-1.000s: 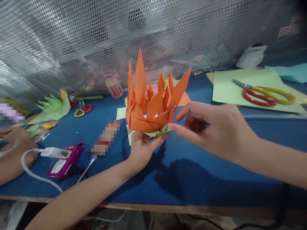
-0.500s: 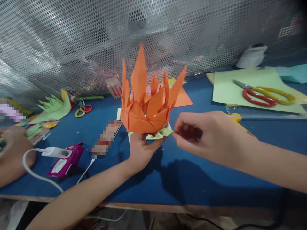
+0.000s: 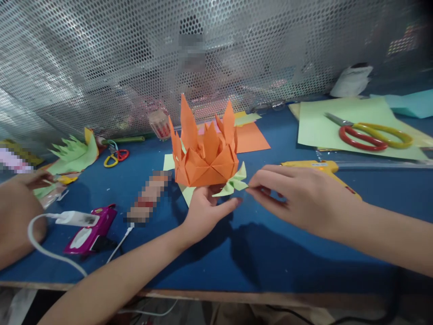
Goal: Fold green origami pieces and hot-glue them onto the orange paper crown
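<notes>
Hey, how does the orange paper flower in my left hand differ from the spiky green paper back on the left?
The orange paper flower is bright orange; the spiky green paper is pale green.
The flower has broad, folded petals; the green paper has narrow spikes.
The left hand holds the flower; the green paper rests toward the back left.
Both have pointed tips.

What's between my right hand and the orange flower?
In the head view, folded green paper lies between the right hand and the orange flower.
</notes>
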Available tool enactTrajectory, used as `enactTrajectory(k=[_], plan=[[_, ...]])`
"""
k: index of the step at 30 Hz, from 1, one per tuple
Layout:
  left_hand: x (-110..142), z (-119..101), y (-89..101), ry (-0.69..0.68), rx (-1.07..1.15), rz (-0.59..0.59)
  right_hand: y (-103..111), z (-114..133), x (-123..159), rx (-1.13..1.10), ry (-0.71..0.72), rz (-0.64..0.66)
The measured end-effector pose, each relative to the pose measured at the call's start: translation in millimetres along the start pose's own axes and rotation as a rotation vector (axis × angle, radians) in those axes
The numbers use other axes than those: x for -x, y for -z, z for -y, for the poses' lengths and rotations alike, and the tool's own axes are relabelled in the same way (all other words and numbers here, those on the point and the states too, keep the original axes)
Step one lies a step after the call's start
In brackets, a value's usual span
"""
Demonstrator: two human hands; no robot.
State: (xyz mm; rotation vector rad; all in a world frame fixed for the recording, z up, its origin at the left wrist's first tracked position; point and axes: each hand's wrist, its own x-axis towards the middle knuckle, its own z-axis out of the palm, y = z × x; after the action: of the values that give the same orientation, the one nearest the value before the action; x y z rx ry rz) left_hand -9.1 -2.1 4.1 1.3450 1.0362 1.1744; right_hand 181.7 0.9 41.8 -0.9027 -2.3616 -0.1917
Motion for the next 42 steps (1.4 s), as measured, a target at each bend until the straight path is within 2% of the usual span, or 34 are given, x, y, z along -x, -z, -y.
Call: enactTrajectory(k=[2,4,7,10,14,18,22,25,28,30,33,38,40,42], plan=[[-1.1,5.1,0.2,-0.028,0.066,0.081,0.4,-7.5,9.1,0.042,0.037,-0.044],[-3.0,11.3,0.4,-0.047,0.134,0.111,1.5,-14.7,19.1,0.086,0.069,-0.099],[-6.7,17.6,0.0,-0.033,0.273,0.036,2.0,-22.3,32.3,0.107,0.110,-0.165],[-9.5,16.6,-0.5,-0.039,0.366,0.023,0.2,-25.8,39.6,0.065,0.081,-0.184],[-11.8,12.1,0.2,-0.024,0.401,0.136,-2.7,-26.6,42.1,-0.013,0.028,-0.142],[-17.2,12.8,0.8,0.142,0.485,0.177,-7.2,-25.3,44.8,-0.167,0.021,-0.038],[-19.2,10.6,-1.7,0.328,0.540,0.064,-13.5,-21.8,46.5,-0.283,-0.053,-0.022],[-12.1,4.0,-4.5,0.476,0.487,0.005,-15.9,-18.3,45.3,-0.308,-0.126,-0.032],[-2.6,-1.8,-5.4,0.579,0.307,0.067,-14.9,-15.0,43.5,-0.352,-0.200,-0.029],[1.9,-3.0,-4.9,0.595,0.219,0.142,-13.6,-13.4,42.2,-0.394,-0.226,-0.023],[5.6,-2.4,-3.9,0.484,0.136,0.170,-12.8,-11.7,40.6,-0.437,-0.222,-0.008],[12.4,-3.9,-4.6,0.041,-0.231,0.125,-16.1,-7.0,41.0,-0.453,-0.168,0.026],[15.2,-4.8,-5.4,-0.137,-0.351,0.155,-17.5,-4.3,41.8,-0.465,-0.142,0.034],[16.9,-5.1,-6.1,-0.233,-0.395,0.200,-18.3,-1.6,42.3,-0.483,-0.123,0.038]])
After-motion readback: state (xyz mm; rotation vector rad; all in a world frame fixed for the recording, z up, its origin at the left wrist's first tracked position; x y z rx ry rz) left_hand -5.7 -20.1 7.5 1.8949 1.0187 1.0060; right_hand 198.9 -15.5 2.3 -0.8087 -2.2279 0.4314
